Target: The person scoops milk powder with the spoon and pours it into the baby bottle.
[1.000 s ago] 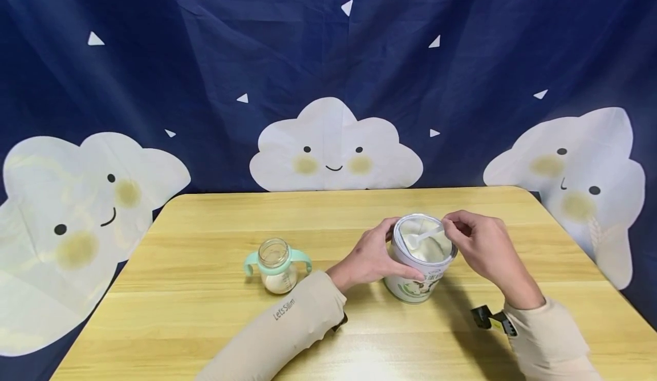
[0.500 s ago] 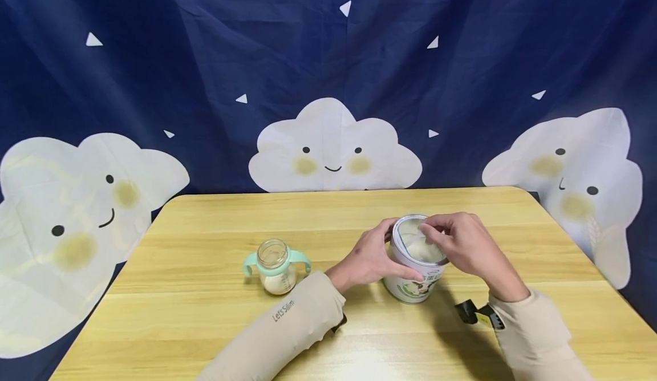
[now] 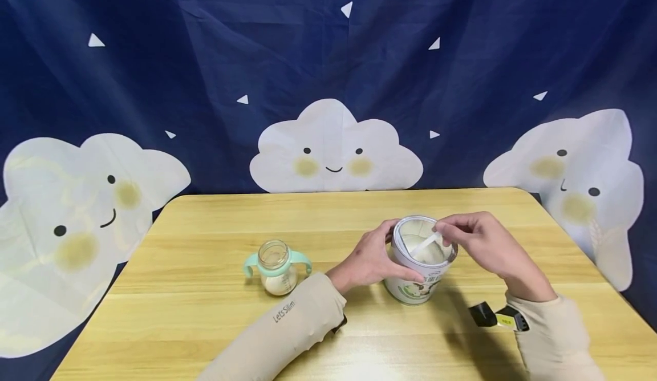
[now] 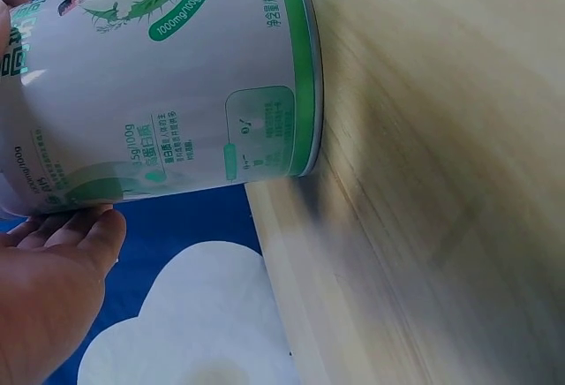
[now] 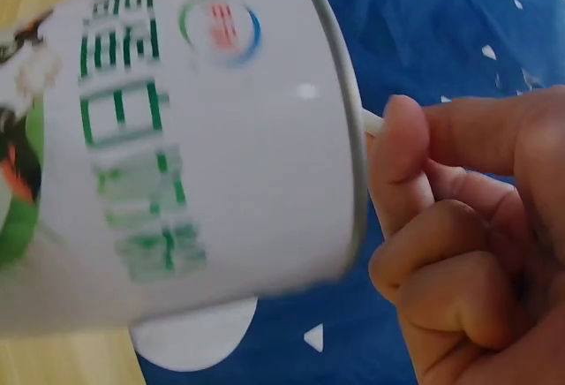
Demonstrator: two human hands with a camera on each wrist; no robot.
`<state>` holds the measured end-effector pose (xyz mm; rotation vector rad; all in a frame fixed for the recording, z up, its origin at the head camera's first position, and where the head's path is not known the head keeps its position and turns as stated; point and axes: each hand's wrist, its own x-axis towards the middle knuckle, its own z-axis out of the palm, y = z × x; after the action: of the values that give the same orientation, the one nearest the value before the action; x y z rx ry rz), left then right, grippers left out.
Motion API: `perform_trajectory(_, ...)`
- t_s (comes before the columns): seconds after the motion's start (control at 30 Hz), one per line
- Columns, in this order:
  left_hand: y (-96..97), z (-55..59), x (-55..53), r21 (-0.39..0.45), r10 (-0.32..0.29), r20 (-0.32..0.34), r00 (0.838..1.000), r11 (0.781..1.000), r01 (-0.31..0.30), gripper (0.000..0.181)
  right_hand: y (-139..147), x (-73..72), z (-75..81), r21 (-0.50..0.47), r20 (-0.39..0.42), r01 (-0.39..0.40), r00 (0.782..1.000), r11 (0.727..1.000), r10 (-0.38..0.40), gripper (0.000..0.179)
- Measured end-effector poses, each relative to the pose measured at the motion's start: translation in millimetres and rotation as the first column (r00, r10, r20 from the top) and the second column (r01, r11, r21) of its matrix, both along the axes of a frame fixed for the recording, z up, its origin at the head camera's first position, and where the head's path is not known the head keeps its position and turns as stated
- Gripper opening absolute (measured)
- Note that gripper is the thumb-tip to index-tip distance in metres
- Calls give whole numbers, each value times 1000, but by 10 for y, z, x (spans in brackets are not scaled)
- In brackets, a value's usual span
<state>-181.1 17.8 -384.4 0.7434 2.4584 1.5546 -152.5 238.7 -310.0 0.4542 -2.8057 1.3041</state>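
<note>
A white milk powder can [image 3: 417,287] with green print and a cow picture stands on the table, its top uncovered. My left hand [image 3: 368,258] grips the can from its left side, thumb across the front and fingers behind; those fingers [image 4: 97,230] also show under the can in the left wrist view. Over the can's right rim, my right hand [image 3: 485,244] pinches the handle of a white scoop [image 3: 425,246] between thumb and index finger. The scoop slants down into the can, and its bowl end cannot be made out. In the right wrist view only a bit of the handle [image 5: 372,122] shows.
To the left stands a baby bottle [image 3: 278,281] with mint-green handles, without a cap and with pale contents low inside. The wooden table [image 3: 205,290] has a rounded far edge. Behind it hangs a dark blue curtain [image 3: 287,44] with smiling clouds.
My right hand dipped leftward over the can's mouth with the scoop, then drew back right. The scoop now points more steeply down into the can. My left hand keeps its grip.
</note>
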Motion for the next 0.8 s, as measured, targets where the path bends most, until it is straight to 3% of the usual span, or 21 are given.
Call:
perform_trajectory(0.17,-8,0,-9,18,-9,-3,1000,1000,9,100,114,-17,-46,-9,9,105,994,994,-105,28)
perform_trajectory(0.3,-13,0,-14,30,-9,-5,1000,1000,9,100,171,-48,-98,-52,4,137,991,989,-137,26)
perform_trajectory(0.47,-20,5,-9,44,-17,2,1000,999,17,100,259,-93,-173,-235,97,139,988,962,-119,19)
perform_trajectory(0.6,-16,11,-4,39,-15,8,1000,999,15,101,336,-121,-235,-431,196,140,979,891,-59,20)
perform_trajectory(0.8,-6,8,5,34,-11,17,1000,999,10,102,429,-153,-317,-649,261,141,964,748,45,29)
